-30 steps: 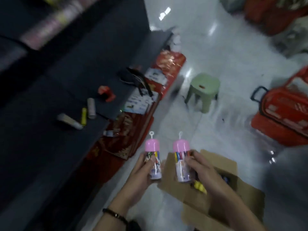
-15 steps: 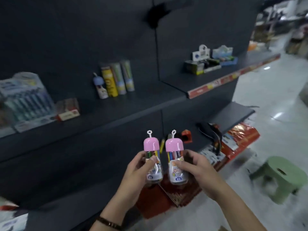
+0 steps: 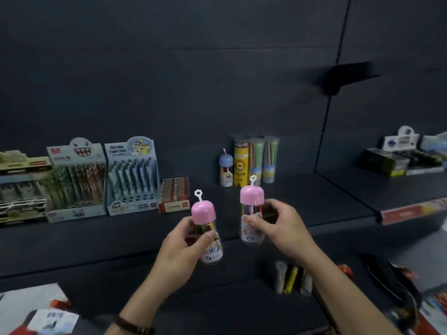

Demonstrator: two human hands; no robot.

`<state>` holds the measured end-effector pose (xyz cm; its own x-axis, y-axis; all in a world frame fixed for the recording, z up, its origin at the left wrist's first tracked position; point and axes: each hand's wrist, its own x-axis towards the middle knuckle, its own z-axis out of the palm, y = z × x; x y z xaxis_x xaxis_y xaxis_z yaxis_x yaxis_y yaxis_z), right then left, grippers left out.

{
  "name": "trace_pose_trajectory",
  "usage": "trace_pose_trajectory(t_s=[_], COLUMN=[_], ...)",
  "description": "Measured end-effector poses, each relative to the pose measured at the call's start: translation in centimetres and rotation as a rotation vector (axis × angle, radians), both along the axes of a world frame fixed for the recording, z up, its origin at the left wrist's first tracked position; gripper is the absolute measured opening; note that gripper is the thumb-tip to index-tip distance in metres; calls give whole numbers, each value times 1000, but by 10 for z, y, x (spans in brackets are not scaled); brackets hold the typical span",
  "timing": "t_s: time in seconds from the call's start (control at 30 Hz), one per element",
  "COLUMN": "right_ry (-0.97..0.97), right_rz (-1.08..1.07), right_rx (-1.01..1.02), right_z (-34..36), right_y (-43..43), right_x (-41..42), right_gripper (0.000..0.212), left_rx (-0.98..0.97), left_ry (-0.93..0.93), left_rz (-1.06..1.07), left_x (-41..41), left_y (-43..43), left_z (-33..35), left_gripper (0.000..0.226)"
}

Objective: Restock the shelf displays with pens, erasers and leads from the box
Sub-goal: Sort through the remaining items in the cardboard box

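Note:
My left hand (image 3: 180,252) grips a clear pen bottle with a pink cap (image 3: 205,220), full of coloured pens, tilted a little left. My right hand (image 3: 281,226) holds a second pink-capped pen bottle (image 3: 251,206) upright, slightly higher and nearer the dark shelf (image 3: 278,189). Behind them on that shelf stand a blue-capped pen bottle (image 3: 226,170), a yellow tube (image 3: 240,163) and two clear tubes of coloured pens (image 3: 263,158). The cardboard box is out of view.
Pen display boxes (image 3: 131,176) and a red eraser box (image 3: 174,194) line the shelf's left part. More display boxes (image 3: 396,155) sit on the right shelf. Loose tubes (image 3: 291,279) lie on the lower shelf, with papers (image 3: 36,310) at lower left.
My view has swung up from the floor and box to the shelf face. Both hands have carried the two pink-capped bottles up toward the shelf and moved them apart.

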<state>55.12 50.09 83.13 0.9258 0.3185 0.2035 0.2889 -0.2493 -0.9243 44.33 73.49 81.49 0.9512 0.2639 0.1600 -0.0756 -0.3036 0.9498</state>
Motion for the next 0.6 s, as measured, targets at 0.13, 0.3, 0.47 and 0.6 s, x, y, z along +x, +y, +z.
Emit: trace_pose_trajectory(t_s=[0.13,0.3,0.47,0.6], right_ry=[-74,-151,-208,-210], right_rz=[3,43,29,-84], right_rx=[-80,-86,-130,-123], right_z=[-1,-18,-38,-45], right_y=[52,115,147,164], right_x=[77,153,187,199], right_gripper=[26,29,28,32], left_rx=[79,142,152,262], left_ry=[-9,7,6,9], left_rz=[122,172,155,120], left_x=[42,83,109,135], left_y=[24,50,71,92], left_z=[14,20,16,18], left_gripper=[23,24,24,21])
